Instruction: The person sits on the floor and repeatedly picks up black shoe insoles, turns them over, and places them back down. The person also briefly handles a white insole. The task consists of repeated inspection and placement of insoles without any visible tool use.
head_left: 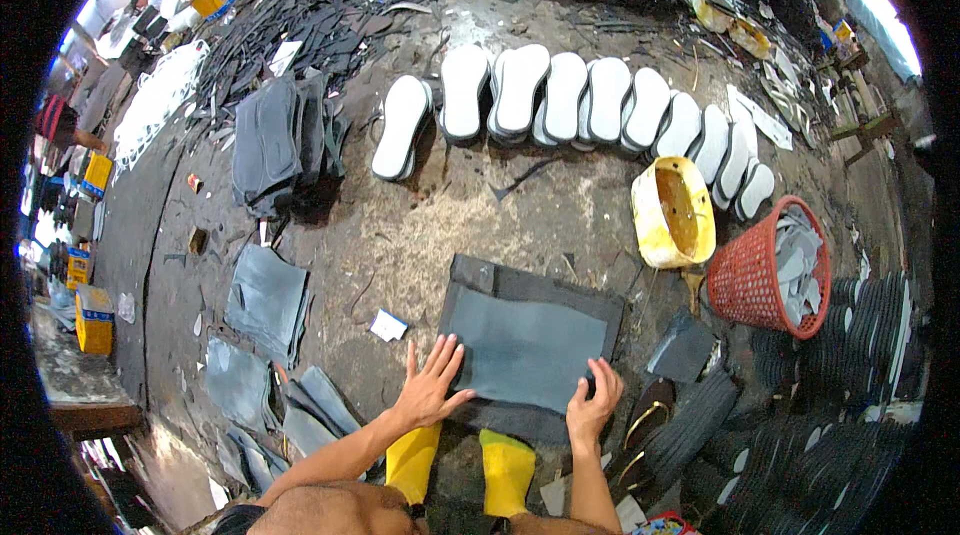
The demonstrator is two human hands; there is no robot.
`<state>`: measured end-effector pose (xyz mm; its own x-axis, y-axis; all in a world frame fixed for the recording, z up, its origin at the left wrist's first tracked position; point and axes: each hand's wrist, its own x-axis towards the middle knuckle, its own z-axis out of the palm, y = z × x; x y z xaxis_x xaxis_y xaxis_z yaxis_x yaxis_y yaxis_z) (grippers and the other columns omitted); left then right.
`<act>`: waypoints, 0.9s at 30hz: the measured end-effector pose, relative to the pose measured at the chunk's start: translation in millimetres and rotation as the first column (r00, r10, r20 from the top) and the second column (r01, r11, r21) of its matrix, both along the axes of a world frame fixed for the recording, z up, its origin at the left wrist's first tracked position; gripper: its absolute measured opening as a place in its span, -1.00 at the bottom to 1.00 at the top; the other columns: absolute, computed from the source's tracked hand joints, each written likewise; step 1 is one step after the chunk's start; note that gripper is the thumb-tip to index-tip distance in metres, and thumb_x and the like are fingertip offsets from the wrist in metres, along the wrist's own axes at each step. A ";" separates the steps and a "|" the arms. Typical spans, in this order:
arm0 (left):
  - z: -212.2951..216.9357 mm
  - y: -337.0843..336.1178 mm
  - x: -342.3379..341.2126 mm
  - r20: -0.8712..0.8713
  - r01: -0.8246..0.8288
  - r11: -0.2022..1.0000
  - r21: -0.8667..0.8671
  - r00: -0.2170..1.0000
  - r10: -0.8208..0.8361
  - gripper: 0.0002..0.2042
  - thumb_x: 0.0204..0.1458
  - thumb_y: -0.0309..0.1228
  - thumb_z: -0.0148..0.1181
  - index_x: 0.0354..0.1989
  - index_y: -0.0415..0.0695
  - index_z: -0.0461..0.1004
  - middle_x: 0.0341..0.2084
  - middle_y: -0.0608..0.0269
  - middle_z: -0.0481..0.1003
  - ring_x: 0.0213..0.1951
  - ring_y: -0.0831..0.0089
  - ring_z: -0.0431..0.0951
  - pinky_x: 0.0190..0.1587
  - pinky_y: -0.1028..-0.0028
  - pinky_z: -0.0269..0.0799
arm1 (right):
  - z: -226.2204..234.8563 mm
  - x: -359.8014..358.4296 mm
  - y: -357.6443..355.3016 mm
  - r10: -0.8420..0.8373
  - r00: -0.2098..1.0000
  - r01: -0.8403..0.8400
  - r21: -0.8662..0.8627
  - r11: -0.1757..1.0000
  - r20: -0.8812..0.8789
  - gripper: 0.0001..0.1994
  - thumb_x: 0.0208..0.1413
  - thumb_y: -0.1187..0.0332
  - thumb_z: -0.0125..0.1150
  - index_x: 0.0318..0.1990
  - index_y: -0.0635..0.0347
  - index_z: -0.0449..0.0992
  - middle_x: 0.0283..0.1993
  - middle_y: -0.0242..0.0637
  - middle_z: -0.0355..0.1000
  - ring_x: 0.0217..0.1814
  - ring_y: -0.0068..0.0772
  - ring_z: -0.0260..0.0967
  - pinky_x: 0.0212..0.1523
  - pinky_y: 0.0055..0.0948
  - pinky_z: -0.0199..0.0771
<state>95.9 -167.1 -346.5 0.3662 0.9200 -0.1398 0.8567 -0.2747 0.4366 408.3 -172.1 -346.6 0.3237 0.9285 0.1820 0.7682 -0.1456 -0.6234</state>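
Observation:
A blue-grey rubber sheet [522, 350] lies flat on a larger black sheet [602, 311] on the floor in front of my feet. My left hand [430, 383] is open, its spread fingers resting on the left edge of the sheets. At the lower right corner is my right hand [594, 405], fingers loosely curved and apart, with nothing visible between them. A folded dark flap [473, 275] lies at the black sheet's upper left corner. Beside my left hand is a small white piece [388, 325].
White sole-shaped stacks [564, 95] form an arc beyond the sheets. A yellow container [648, 225] and a red basket [745, 275] of grey scraps stand to the right. Stacked grey sheets [265, 300] lie left, below a dark stack [268, 140]. Ridged black pieces [680, 425] are at lower right.

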 end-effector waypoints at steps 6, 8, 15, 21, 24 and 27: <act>9.3 7.5 -14.6 0.272 -0.315 0.949 0.003 0.914 0.302 -0.40 0.19 -0.23 0.25 0.36 -0.24 0.28 0.43 -0.08 0.17 0.49 -0.04 0.06 0.48 -0.03 -0.07 | 6.5 4.3 7.4 -0.059 0.998 0.058 -0.053 0.997 -0.023 -0.56 -0.01 0.67 0.10 0.09 0.26 0.52 0.16 -0.04 0.45 0.23 0.10 0.33 0.30 -0.03 0.23; 9.4 3.7 -6.2 0.259 -0.300 0.954 0.017 0.923 0.286 -0.40 0.15 -0.28 0.30 0.34 -0.23 0.31 0.41 -0.10 0.20 0.47 -0.09 0.08 0.46 0.00 0.00 | 9.8 8.0 15.5 -0.073 0.997 0.073 -0.028 0.997 -0.015 -0.58 0.02 0.65 0.09 0.09 0.28 0.51 0.16 -0.04 0.45 0.23 0.10 0.32 0.30 -0.04 0.23; 18.1 -1.9 31.7 0.342 -0.265 0.956 0.123 0.916 0.210 -0.33 -0.03 -0.65 0.29 0.35 -0.09 0.34 0.21 -0.01 0.46 0.33 0.01 0.37 0.37 0.10 0.21 | 50.0 -15.0 89.7 0.344 0.935 -0.345 -0.010 0.939 0.080 -0.42 0.02 0.35 0.34 0.27 0.14 0.44 0.33 -0.05 0.37 0.44 0.11 0.19 0.41 0.01 0.14; 75.3 29.3 16.5 0.712 -0.164 0.986 0.039 0.697 0.088 -0.43 0.03 -0.75 0.13 0.27 -0.08 0.44 -0.06 0.09 0.63 -0.01 0.26 0.66 0.07 0.37 0.53 | 133.0 -63.9 104.8 0.840 0.543 -0.830 -0.161 0.535 -0.010 -0.31 -0.06 0.37 0.45 0.32 -0.06 0.41 0.40 -0.14 0.29 0.48 0.03 0.16 0.42 0.01 0.15; 85.7 66.0 0.2 0.888 -0.126 0.879 -0.460 -0.046 0.458 -0.37 0.22 -0.29 0.23 0.46 -0.07 0.18 0.28 0.02 0.41 0.32 0.15 0.39 0.36 0.16 0.26 | 167.5 -58.7 107.5 0.609 0.608 -0.650 0.121 0.750 -0.509 -0.78 0.10 0.51 0.33 -0.08 0.15 0.68 -0.11 -0.23 0.65 -0.01 -0.27 0.61 0.09 -0.45 0.53; 80.9 80.7 -13.3 0.791 0.372 0.729 -0.574 0.024 0.611 -0.05 0.09 0.40 0.01 0.54 0.06 0.01 0.47 0.09 0.14 0.49 0.09 0.05 0.45 0.02 -0.03 | 172.9 -38.0 110.2 0.242 0.671 -0.233 0.111 0.966 -0.701 -0.75 0.15 0.57 0.29 0.00 0.29 0.62 -0.06 -0.31 0.63 -0.04 -0.48 0.54 0.07 -0.47 0.50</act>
<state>82.6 -86.3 -265.6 0.4811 0.8513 -0.2093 -0.4866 0.4579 0.7440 370.3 -61.9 -173.7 0.1289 0.9916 0.0045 0.1099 -0.0097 -0.9939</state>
